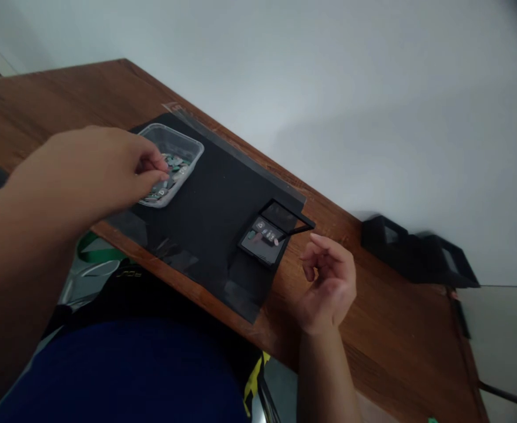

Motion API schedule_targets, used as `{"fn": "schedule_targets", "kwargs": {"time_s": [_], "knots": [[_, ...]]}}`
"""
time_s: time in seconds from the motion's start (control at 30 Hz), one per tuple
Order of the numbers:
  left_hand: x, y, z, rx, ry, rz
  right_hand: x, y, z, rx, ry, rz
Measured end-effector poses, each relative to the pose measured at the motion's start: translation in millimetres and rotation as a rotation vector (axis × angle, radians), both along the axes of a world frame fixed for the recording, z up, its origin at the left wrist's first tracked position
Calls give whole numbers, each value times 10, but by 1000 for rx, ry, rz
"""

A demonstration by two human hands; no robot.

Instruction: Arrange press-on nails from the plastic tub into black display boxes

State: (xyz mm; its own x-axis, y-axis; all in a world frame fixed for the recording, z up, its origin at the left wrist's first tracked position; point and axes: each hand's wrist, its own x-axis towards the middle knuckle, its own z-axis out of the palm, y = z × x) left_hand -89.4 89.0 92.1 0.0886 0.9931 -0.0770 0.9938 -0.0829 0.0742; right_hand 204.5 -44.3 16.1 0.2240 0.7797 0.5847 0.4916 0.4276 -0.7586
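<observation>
Head view: my left hand (108, 164) reaches over a clear plastic tub (174, 140) at the left end of a black mat (214, 200), with its thumb and forefinger brought close together among the small flat pieces (180, 170) inside. I cannot tell whether a piece is caught between those tips. The pieces are grey, green and whitish, some with white marks.

My right hand (329, 285) is palm partly up above the table (390, 317), fingers loosely curled, just beside a small black case (262, 252) near the right edge of the mat. The lid (280, 214) of the case stands raised, a clear window in its dark frame, and a few small pieces, green, pinkish and dark, lie in the base.

The mat spans most of the table's depth, with clear tape along its sides. Two black boxes (395, 252) stand at the table's far edge, towards its right end, against the white wall (329, 88). My blue clothing (144, 364) shows below the near edge.
</observation>
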Motion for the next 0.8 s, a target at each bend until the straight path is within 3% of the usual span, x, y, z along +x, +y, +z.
{"fn": "schedule_targets", "kwargs": {"time_s": [0.13, 0.23, 0.4, 0.6, 0.8], "knots": [[203, -185, 28, 61, -175, -164, 1, -11, 12, -54, -104, 58], [426, -252, -57, -68, -405, -296, -6, 1, 16, -113, -214, 54], [770, -264, -361, -363, -791, -492, -43, 49, 24, -115, -325, 97], [988, -322, -690, -604, -1026, -587, -40, 80, 20, -112, -369, 87], [992, -298, -815, -698, -1109, -563, 2, 80, 31, -196, -402, 166]]}}
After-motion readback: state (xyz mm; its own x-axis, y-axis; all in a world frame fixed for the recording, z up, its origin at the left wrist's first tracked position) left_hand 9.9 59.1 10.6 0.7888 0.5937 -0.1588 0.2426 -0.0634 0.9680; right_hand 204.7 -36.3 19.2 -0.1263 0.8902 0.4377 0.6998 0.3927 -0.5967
